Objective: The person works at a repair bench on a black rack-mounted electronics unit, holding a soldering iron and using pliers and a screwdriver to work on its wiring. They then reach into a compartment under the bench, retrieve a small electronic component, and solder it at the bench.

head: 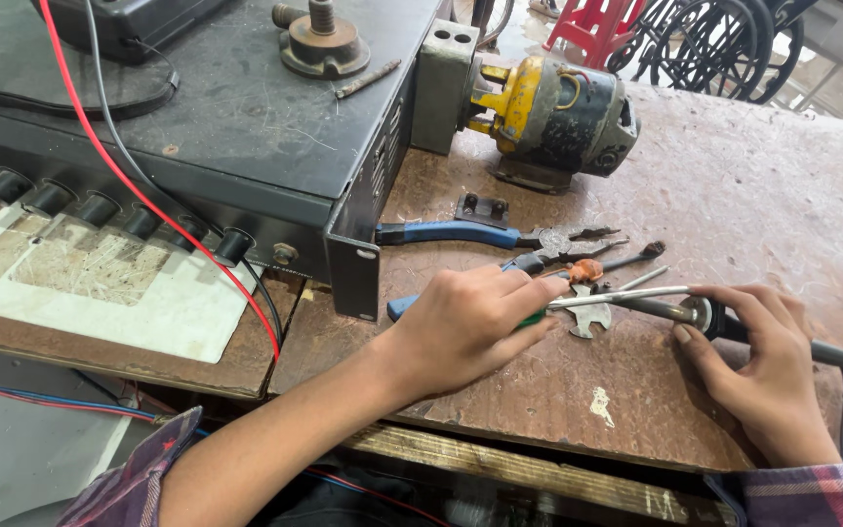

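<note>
My left hand [465,327] is closed around a screwdriver with a green handle, whose metal shaft [617,295] points right. The shaft tip meets the metal front end of a black-handled soldering iron [697,313] lying on the brown bench. My right hand [758,366] grips that soldering iron by its black handle, and its cord runs off to the right. Just behind my left hand lie blue-handled pliers [461,232] and a small orange-handled tool [587,270].
A black amplifier box [246,137] with a row of knobs fills the left, with red and black wires across it. A yellow and grey electric motor [558,115] sits behind the pliers. Bench edge [500,444] runs below my arms. Wheelchair wheels stand at top right.
</note>
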